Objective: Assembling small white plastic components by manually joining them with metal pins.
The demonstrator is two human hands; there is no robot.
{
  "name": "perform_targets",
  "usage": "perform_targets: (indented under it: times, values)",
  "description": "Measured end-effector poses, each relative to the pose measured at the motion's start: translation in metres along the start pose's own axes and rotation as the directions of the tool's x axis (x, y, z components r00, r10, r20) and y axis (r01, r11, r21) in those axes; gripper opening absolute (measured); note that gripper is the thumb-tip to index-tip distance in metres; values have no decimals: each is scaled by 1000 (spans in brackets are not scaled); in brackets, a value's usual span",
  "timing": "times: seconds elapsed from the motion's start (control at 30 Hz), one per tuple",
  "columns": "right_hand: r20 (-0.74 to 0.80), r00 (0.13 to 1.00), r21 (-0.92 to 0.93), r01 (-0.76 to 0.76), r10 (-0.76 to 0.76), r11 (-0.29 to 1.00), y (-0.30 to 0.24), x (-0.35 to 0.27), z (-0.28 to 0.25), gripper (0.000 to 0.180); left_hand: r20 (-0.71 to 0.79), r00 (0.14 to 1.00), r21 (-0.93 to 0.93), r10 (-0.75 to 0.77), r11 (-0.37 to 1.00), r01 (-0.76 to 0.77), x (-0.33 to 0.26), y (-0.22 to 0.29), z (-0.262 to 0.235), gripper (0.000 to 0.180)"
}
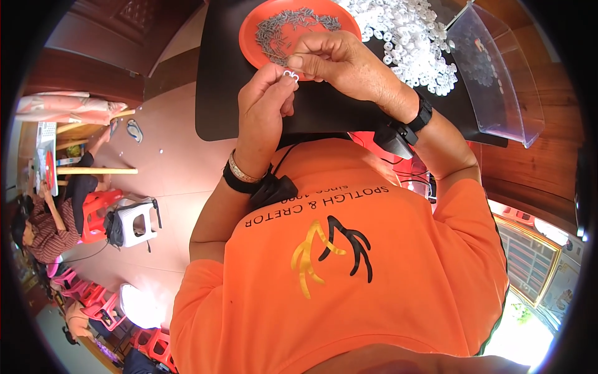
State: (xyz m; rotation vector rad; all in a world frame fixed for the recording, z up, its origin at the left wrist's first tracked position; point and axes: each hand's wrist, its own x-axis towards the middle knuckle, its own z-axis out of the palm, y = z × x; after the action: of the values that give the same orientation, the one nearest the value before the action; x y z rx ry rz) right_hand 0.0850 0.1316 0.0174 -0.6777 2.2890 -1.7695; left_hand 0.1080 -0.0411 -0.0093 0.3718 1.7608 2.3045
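Note:
My left hand (261,100) is closed, pinching a small white plastic piece (291,76) with rounded openings between thumb and fingertips. Close against it, my right hand (339,62) is closed too, thumb against forefinger. Whatever lies in that pinch is too small to make out. Both hands are above the near rim of a round red plate (249,38). In the plate lies a loose ring of small grey nail-like pins (271,36). To its right is a large heap of small white plastic pieces (405,37), seemingly like the one in my left hand.
The plate and heap are on a black tabletop (218,93). A clear plastic bin (498,81) lies at the table's right edge. Black straps with small devices circle both my wrists. At far left, another person (56,230) sits among red and white stools (134,224).

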Motion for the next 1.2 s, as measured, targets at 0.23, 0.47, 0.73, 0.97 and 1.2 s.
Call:
perform_targets:
  times: [0.23, 0.47, 0.73, 0.97, 1.2]
  values:
    - [-8, 1000, -45, 2, -3, 999, 2, 0, 0, 19, 20, 1000, 4, 7, 1000, -7, 1, 0, 0, 16]
    - [-131, 981, -167, 121, -144, 978, 10, -4, 9, 21, 2, 1000, 65, 18, 998, -18, 0, -5, 2, 15]
    - [-301, 924, -295, 145, -236, 944, 18, -12, 20, 22, -23, 1000, -22, -17, 1000, 17, 4, -11, 10, 16]
    - [-385, 912, -528, -89, -144, 845, 2, -18, -42, 28, 42, 997, -65, -72, 995, 74, 8, -9, 3, 17]
    - [-293, 954, -744, -265, 57, 613, 42, -20, -114, 20, 39, 991, -92, -126, 987, 129, 4, -11, -5, 17]
